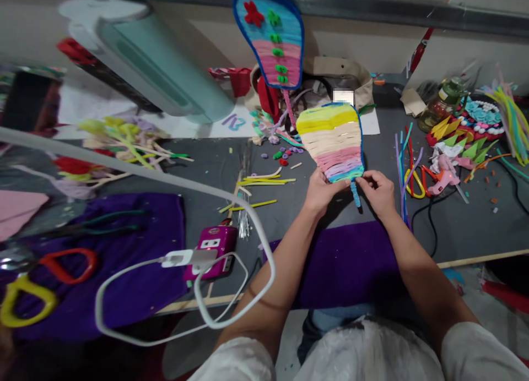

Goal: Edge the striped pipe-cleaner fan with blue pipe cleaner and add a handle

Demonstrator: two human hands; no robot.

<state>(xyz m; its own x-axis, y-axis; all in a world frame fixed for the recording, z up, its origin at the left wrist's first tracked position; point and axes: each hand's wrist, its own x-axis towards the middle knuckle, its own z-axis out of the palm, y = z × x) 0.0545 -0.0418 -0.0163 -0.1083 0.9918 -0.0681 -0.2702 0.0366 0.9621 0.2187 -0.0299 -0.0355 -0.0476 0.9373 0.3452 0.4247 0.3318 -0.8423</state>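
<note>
Head cam (only view): striped fan (333, 136) sits center-right of frame, up-frame of both hands, L hand (320, 194) at its lower-left edge, R hand (378, 194) by its lower-right corner. Long axis approx. vertical, wide yellow end up, blue handle (355, 195) pointing down + a bit right, in the gap btwn hands. R hand's closer to the handle; L's on the fan body.

L hand: thumb + fingers closed on fan edge. R hand: narrow, thumb + index drawn in near handle top; can't tell if it's actually gripping.

Counts: 2 fans, the held one + a flowered fan (259, 33) standing top ctr. 2 prs scissors: orange/yellow scissors (422, 187) at right, blurry red/yellow scissors (45, 294) lower left. 1 pink glue gun (446, 174), right. 1 glass jar (441, 103), upper right. 1 magenta power strip (206, 233), lower ctr-left. 2 purple cloths, one (351, 254) below the hands, one (161, 216) lower left. Loose yellow strips (268, 180) mid-frame: several, overlap, no exact no.
</note>
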